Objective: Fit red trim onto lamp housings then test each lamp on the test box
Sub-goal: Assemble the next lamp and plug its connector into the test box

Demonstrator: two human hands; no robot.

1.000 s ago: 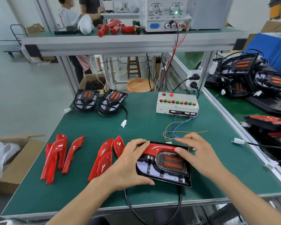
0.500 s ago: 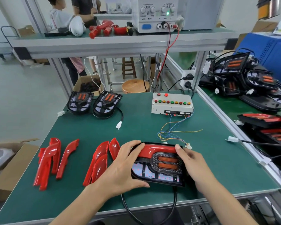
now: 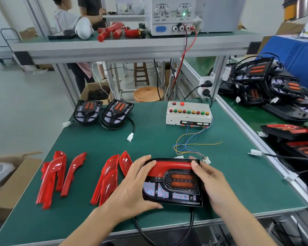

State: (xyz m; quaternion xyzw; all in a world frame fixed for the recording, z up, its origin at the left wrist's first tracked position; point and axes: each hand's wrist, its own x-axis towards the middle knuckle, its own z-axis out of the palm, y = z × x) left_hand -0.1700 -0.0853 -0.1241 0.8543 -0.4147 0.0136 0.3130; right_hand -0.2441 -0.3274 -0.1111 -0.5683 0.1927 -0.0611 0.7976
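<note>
1. Head view, near centre: my left hand (image 3: 132,189) grips the left end of the lamp housing (image 3: 172,183), fingers curled over its far left corner and thumb along the near edge.
2. My right hand (image 3: 212,181) holds the housing's right side, thumb pressing on the right end of the red trim (image 3: 169,167), the other fingers wrapped behind the far edge.
3. The housing lies flat on the green tabletop (image 3: 149,139) close to the near edge; the trim runs along its far side, above two orange strips. A black cable (image 3: 190,226) loops from under it over the tabletop's near edge.
4. To the left lie loose red trim pieces (image 3: 107,180), in two groups.
5. At the far left stand two bare housings (image 3: 103,112), each with a white plug.
6. The test box (image 3: 188,113) sits far right of centre; its coloured wires (image 3: 188,142) trail toward the housing and end at a white connector (image 3: 207,160) just beside my right hand.
</note>
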